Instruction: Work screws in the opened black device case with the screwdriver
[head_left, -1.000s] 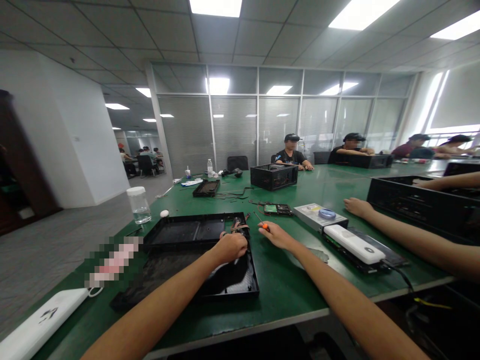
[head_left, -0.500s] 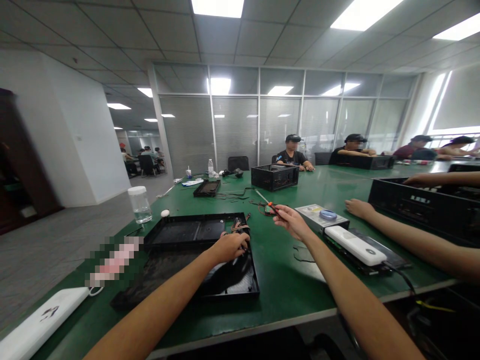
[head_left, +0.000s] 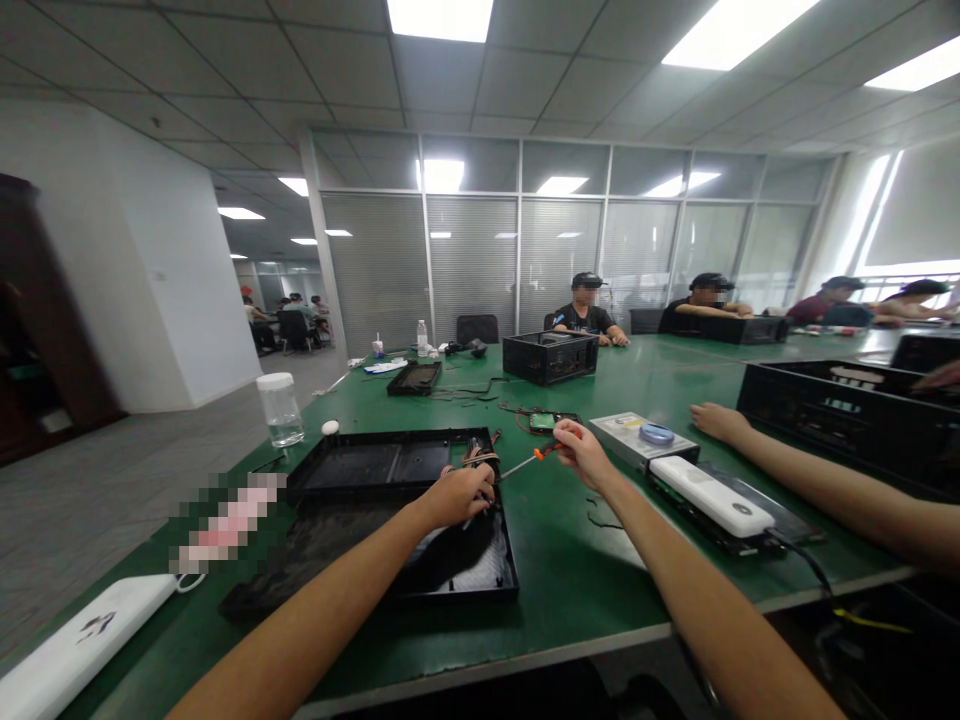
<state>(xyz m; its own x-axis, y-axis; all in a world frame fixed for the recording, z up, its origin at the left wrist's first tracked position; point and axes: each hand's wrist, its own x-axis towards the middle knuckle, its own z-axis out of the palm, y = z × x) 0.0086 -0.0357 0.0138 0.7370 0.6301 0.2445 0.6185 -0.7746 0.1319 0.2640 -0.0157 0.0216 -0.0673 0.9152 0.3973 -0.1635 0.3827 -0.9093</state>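
Note:
My right hand (head_left: pixel 583 455) is closed around the orange and black handle of a screwdriver (head_left: pixel 538 454). The metal shaft slants down to the left, its tip close to the fingers of my left hand (head_left: pixel 461 493). Those fingers are bent together at the right side of a black computer case (head_left: pixel 360 465) that lies open on the green table (head_left: pixel 555 560). What they grip is hidden. A bundle of striped cables (head_left: pixel 480 455) lies just beyond my left hand, inside the case corner.
Right of my right hand lie a silver drive box (head_left: pixel 622 432) and a white power bank (head_left: pixel 709 490). A co-worker's arm (head_left: pixel 795 470) rests beside another black case (head_left: pixel 840 410). A lidded clear jar (head_left: pixel 281 412) stands left. A small green circuit board (head_left: pixel 543 422) lies ahead.
My right hand has lowered slightly and turned the screwdriver, so its shaft now points down-left toward my left hand instead of up and away. My left hand has hardly moved.

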